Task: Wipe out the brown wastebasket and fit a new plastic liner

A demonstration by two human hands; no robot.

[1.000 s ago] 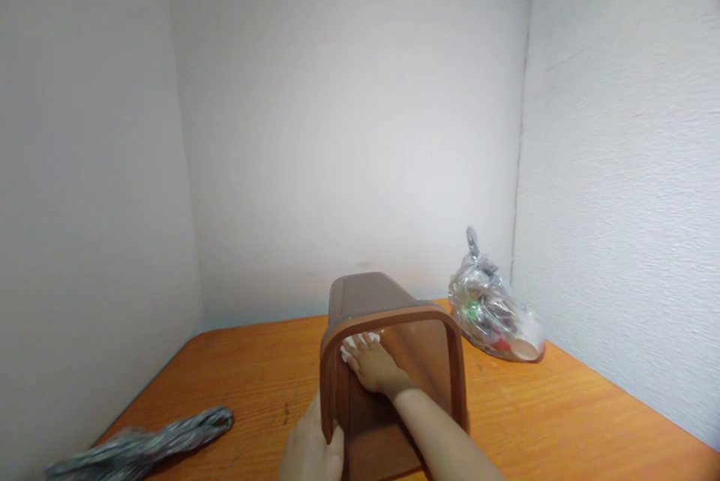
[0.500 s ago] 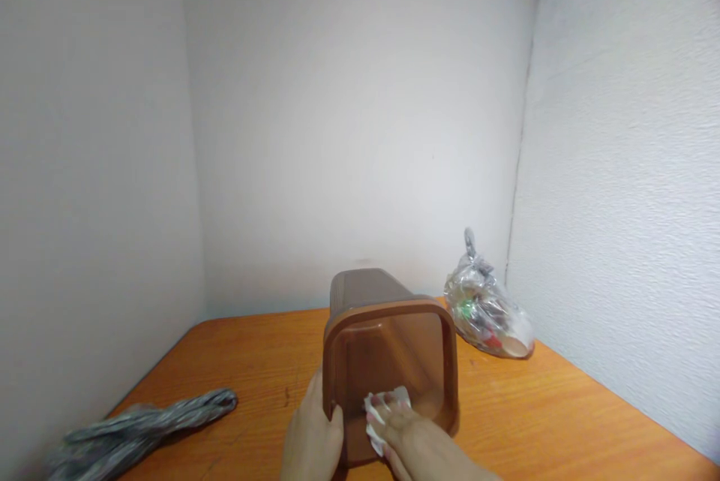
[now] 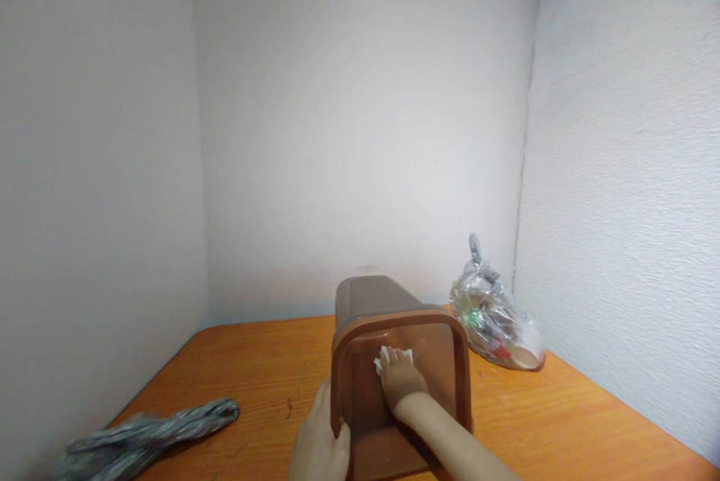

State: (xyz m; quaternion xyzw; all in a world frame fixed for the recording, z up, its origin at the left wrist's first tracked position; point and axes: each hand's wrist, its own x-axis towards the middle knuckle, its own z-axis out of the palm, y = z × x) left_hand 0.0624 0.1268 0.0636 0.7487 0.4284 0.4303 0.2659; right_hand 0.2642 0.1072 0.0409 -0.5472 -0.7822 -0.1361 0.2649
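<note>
A brown plastic bin (image 3: 365,297) lies on its side on the orange wooden table (image 3: 259,376), its mouth facing me. My left hand (image 3: 319,448) grips the bin's left rim, thumb over the edge. My right hand (image 3: 400,380) reaches inside the bin, fingers pressed on a white tissue (image 3: 395,356) against the inner wall.
A tied clear plastic bag of rubbish (image 3: 495,320) lies at the back right near the wall corner. A crumpled grey bag (image 3: 140,436) lies at the front left of the table. White walls close in on the left, back and right.
My right hand with the tissue was deep in the bin, drew back to the mouth, and has now pushed in again. My left hand keeps its hold on the rim.
</note>
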